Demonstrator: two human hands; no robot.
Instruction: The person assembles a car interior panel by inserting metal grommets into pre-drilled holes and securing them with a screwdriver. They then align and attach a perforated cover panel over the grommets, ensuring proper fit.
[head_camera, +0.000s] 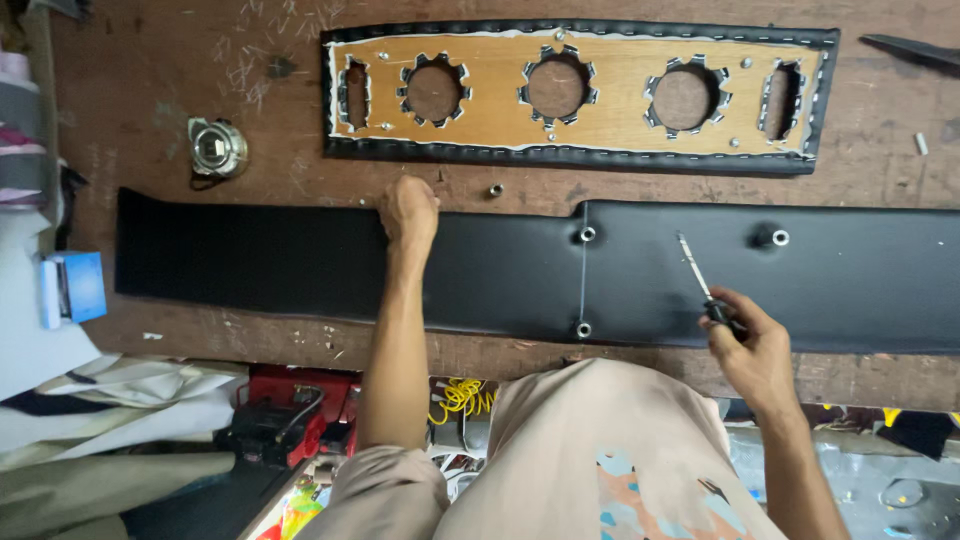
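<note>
Across the worn brown workbench (160, 90) in front of you lies a long black padded panel (300, 260) running left to right, with metal eyelets near its middle seam, and beyond it at the far side sits a wooden board (600, 90) edged in black with three round cutouts. Your left hand (408, 210) rests as a closed fist on the black panel's far edge, nothing visibly in it. Your right hand (752, 345) is clamped on a slim screwdriver (695, 268), its tip over the panel's right half; a small metal nut (495, 190) lies just beyond the panel.

Matt black leather strip (300, 260), scratched wooden bench (160, 90)
</note>
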